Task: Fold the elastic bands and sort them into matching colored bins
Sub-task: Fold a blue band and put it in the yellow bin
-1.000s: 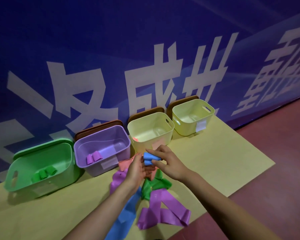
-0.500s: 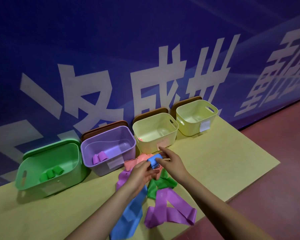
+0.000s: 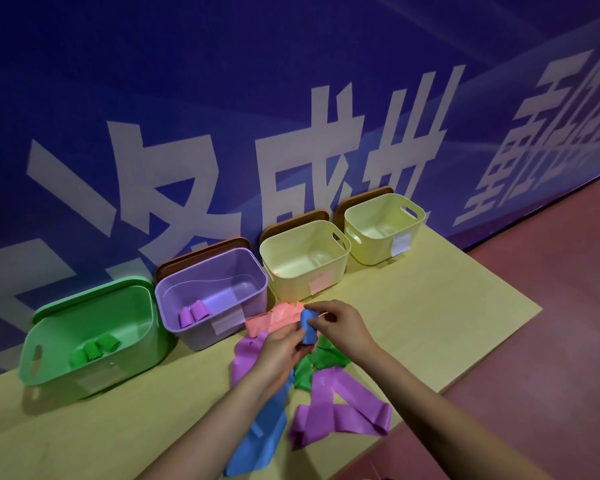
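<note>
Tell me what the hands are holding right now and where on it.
Both hold the rolled end of the blue band: the left hand at its lower end, the right hand pinching its upper end. The loose tail hangs to the table.

Yellow worktop (image 3: 430,306): green bin (image 3: 94,336), purple bin (image 3: 215,296), 2 yellow bins (image 3: 305,261), loose bands (image 3: 340,414) in front.

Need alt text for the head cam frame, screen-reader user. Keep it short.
Two bare hands, left hand and right hand, hold a partly rolled blue band above loose pink, purple and green bands on a yellow table. Behind stand a green bin, a purple bin and two pale yellow bins against a blue wall.
</note>
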`<act>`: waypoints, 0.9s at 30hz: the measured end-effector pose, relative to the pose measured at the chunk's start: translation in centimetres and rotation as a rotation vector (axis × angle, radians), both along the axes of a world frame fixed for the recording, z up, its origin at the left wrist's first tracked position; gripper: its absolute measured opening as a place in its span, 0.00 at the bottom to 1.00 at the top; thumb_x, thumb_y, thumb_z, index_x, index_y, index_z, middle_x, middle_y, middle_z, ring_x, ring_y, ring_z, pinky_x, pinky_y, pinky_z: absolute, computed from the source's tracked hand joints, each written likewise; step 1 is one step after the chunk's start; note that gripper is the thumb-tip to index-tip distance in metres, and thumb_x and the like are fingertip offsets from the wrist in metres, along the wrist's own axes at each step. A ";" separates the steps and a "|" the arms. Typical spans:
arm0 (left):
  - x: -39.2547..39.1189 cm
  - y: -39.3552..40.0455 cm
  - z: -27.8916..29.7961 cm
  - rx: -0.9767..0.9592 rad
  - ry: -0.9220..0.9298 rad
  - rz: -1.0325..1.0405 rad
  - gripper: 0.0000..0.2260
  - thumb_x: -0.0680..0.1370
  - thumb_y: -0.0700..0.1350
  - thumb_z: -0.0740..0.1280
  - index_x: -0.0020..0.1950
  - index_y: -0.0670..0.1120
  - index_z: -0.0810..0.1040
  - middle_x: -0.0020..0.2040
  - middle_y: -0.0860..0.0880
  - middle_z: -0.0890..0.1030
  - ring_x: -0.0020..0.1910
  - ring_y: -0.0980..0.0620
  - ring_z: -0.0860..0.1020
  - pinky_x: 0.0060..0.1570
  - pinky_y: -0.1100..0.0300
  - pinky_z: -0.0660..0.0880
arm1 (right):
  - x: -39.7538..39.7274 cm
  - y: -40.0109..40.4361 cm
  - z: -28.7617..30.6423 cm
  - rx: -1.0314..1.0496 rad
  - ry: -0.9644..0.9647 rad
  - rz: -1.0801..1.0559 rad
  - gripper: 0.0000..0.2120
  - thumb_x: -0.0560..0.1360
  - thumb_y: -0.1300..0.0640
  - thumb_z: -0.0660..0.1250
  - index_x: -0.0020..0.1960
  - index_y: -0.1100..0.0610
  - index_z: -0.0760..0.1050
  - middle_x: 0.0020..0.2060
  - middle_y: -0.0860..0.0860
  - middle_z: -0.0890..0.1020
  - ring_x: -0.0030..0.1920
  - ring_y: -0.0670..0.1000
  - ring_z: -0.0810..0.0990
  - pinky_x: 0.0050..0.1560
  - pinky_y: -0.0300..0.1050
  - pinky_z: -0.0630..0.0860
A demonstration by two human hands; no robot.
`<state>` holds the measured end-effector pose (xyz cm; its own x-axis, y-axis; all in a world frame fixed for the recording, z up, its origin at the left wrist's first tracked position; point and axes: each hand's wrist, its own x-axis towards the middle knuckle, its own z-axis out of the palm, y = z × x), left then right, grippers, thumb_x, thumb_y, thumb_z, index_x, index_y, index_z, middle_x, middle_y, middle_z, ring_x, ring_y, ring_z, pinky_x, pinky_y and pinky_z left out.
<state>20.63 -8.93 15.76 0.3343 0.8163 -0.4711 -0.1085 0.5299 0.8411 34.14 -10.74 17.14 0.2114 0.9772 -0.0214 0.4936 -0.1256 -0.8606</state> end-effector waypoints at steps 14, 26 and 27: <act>-2.5 -1.4 -0.2 0.004 -0.043 0.044 0.10 0.81 0.35 0.58 0.53 0.40 0.79 0.40 0.49 0.84 0.40 0.54 0.82 0.42 0.65 0.78 | -2.4 0.0 -1.0 -0.260 0.565 -0.176 0.05 0.71 0.68 0.71 0.44 0.63 0.76 0.31 0.56 0.80 0.27 0.50 0.77 0.36 0.47 0.72; -3.4 -0.5 1.3 0.215 0.036 0.072 0.11 0.80 0.32 0.59 0.53 0.44 0.79 0.37 0.52 0.84 0.35 0.57 0.83 0.38 0.67 0.77 | -3.4 1.6 0.1 -0.145 0.410 -0.086 0.06 0.73 0.67 0.68 0.50 0.65 0.78 0.34 0.53 0.80 0.31 0.45 0.78 0.34 0.35 0.75; -3.3 -0.4 1.4 0.215 0.031 0.074 0.11 0.80 0.32 0.59 0.53 0.44 0.79 0.37 0.53 0.84 0.34 0.56 0.83 0.38 0.66 0.77 | -3.3 1.7 0.2 -0.140 0.388 -0.078 0.06 0.74 0.67 0.68 0.51 0.65 0.78 0.35 0.53 0.81 0.30 0.43 0.78 0.33 0.34 0.74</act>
<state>17.33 -9.33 17.19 0.2575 0.9209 -0.2927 -0.1125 0.3294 0.9375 30.86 -9.01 17.34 0.2350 0.9405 -0.2453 0.1209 -0.2786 -0.9528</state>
